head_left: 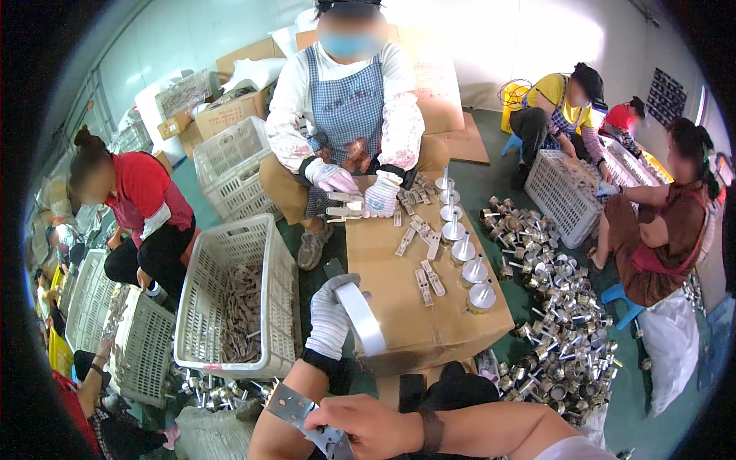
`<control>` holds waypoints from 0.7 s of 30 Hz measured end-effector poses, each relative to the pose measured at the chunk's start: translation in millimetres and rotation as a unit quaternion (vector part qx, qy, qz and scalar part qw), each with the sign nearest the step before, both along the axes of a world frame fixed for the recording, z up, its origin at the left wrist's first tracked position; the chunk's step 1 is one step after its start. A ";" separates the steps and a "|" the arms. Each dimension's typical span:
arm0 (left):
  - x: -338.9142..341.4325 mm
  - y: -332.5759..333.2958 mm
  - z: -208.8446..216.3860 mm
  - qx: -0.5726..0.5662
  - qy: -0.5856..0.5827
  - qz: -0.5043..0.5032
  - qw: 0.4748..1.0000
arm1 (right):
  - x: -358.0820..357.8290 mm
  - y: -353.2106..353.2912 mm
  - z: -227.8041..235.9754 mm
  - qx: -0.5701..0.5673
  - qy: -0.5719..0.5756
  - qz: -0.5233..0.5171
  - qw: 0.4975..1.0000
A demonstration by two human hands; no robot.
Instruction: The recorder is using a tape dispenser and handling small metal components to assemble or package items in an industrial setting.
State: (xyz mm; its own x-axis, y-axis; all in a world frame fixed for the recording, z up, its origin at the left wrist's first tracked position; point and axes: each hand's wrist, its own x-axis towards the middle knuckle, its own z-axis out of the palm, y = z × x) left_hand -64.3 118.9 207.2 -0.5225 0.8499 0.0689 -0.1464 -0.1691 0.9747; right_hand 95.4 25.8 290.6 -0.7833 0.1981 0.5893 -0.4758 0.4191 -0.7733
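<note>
My left hand (328, 320), in a striped knit glove with a dark cuff, is closed on a wide pale roll of tape (360, 320) at the near left edge of a cardboard box (391, 268). My bare right hand (372, 425), with a dark band at the wrist, is closed on a silver metal plate with holes (293, 406), which lies across my left forearm. On the box stand several round metal pieces with upright stems (474, 270). Beside them lie flat metal clips (431, 277). Across the box, a co-worker's gloved hands (381, 193) hold more clips.
A white crate (268, 307) of metal clips stands left of the box. To the right, a heap of metal cups with stems (560, 314) covers the floor. A white sack (671, 345) lies farther right. Other people sit working at crates (567, 199) on both sides.
</note>
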 end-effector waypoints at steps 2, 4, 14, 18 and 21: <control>2.4 4.0 -3.4 -0.008 -0.021 -0.005 1.000 | 1.5 3.1 -2.0 0.009 -0.006 -0.008 1.000; -8.2 6.7 -13.2 0.014 -0.137 -0.014 0.990 | 1.8 0.0 6.8 -0.002 0.007 -0.012 1.000; -11.6 22.4 -22.9 0.026 -0.409 -0.035 0.911 | 11.9 -12.7 23.9 -0.030 0.020 -0.042 0.998; -5.7 23.2 -19.5 0.016 -0.377 -0.030 0.926 | 14.1 -12.4 21.9 -0.011 -0.004 -0.034 0.999; -2.2 19.4 -20.2 0.007 -0.313 -0.010 0.950 | 13.7 -15.4 26.2 -0.015 0.013 -0.045 0.999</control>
State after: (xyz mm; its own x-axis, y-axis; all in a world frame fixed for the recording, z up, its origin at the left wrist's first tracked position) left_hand -66.5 138.3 187.1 -0.4486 0.8616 -0.2376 -0.6991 -0.1726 0.6939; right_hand 109.1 10.4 316.8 -0.7465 0.2851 0.6013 -0.4562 0.4385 -0.7743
